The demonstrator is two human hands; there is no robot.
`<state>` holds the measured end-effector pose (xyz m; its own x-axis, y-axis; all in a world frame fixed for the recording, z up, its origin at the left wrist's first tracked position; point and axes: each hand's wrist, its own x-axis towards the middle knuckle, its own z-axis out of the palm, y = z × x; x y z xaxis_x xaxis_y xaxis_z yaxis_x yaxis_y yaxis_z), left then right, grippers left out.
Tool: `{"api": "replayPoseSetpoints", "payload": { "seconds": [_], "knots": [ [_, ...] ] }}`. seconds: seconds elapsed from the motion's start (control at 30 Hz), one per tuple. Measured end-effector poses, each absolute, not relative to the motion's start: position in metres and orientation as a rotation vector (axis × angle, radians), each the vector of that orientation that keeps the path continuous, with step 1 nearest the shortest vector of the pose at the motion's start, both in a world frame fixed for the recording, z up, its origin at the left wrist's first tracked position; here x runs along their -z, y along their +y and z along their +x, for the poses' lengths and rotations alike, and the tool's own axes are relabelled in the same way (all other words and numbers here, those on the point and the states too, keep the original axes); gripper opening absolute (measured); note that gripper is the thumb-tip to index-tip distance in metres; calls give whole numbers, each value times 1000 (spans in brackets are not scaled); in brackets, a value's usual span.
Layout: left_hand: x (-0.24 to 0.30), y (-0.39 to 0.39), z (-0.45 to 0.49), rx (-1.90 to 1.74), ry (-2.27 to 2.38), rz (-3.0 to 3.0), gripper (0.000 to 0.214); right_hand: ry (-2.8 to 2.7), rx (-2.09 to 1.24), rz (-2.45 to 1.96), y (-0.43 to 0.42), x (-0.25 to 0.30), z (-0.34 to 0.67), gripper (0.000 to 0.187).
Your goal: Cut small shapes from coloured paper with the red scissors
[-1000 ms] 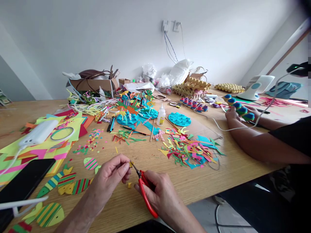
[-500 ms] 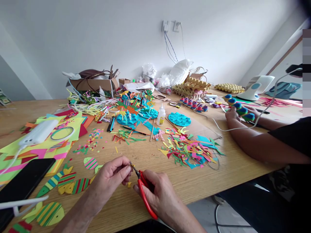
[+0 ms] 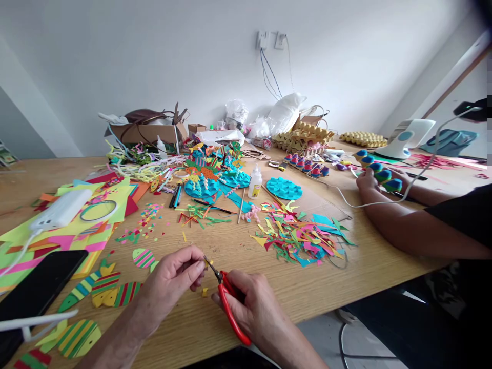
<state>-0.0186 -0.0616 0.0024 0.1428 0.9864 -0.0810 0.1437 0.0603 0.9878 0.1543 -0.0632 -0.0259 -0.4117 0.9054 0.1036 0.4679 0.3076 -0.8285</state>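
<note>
My right hand (image 3: 255,305) grips the red-handled scissors (image 3: 235,323), whose blades point up and left to the fingertips of my left hand (image 3: 180,271). The left thumb and fingers are pinched together at the blade tips; a tiny yellow bit shows there, but what the fingers hold is mostly hidden. A small yellow paper scrap (image 3: 205,292) lies on the table below the blades. Left of my left hand lie striped paper fish, among them a pink-and-green one (image 3: 143,258), a red-and-green one (image 3: 128,294) and a larger green-and-yellow one (image 3: 79,339).
A pile of coloured paper scraps (image 3: 303,238) lies ahead to the right, near a glue bottle (image 3: 254,183) and a blue egg-carton disc (image 3: 284,188). At left are a black phone (image 3: 34,292) and paper sheets (image 3: 119,205). At right a co-worker's hand (image 3: 367,180) holds painted egg-carton cups (image 3: 383,176).
Both my hands stay almost in place. The left fingertips have shifted very slightly down and left at the scissor tips. The co-worker's hands look still.
</note>
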Motion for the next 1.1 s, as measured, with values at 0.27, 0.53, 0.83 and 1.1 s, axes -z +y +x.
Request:
{"api": "replayPoseSetpoints", "payload": {
  "seconds": [0.27,0.53,0.83,1.1],
  "knots": [
    [-6,-60,-21,-973,1257,1348,18,-2036,-971,-1228,-64,24,155,29],
    [-5,-56,-27,-918,1264,1454,19,-2068,-959,-1251,-64,25,155,28],
    [-8,-55,-28,-888,1315,1493,19,-2115,-925,-1248,-62,26,157,32],
    [-8,-48,-37,-835,1344,1516,19,-2271,-881,-1388,-56,15,164,27]
  ]
}}
